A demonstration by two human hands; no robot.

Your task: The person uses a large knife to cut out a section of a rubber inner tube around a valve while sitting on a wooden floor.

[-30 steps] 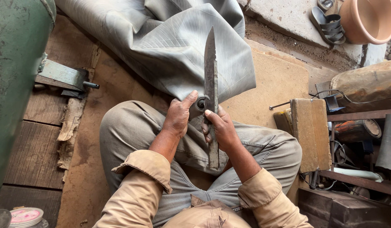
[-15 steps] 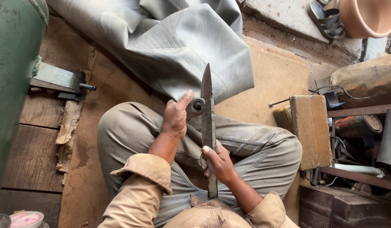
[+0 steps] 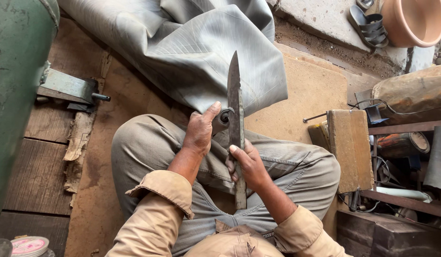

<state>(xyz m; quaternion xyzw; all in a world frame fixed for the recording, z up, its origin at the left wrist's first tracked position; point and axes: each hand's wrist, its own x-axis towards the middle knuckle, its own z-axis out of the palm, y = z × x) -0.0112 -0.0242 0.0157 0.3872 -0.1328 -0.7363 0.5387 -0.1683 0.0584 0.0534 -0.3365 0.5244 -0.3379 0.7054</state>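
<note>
Worn wooden boards [image 3: 37, 176] and a grey tarpaulin [image 3: 201, 52] surround a person seated cross-legged, whose lap serves as the work surface. The right hand [image 3: 246, 164] is wrapped around the middle of a long dark metal blade [image 3: 236, 119], apparently to steady it, while the left hand [image 3: 201, 131] is curled about a small round object [image 3: 225, 116] pressed against its flat. Held above the knees, the blade's long axis runs straight away from the body, tip pointing at the tarpaulin and butt end toward the belly.

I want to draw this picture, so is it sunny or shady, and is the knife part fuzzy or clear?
In the head view the light is soft daylight with no glare and only faint shadows; the long dark blade looks sharp and clear, as do the left hand and right hand; the sleeves at the bottom edge are slightly soft, and the green tank bends a little at the side.
</note>
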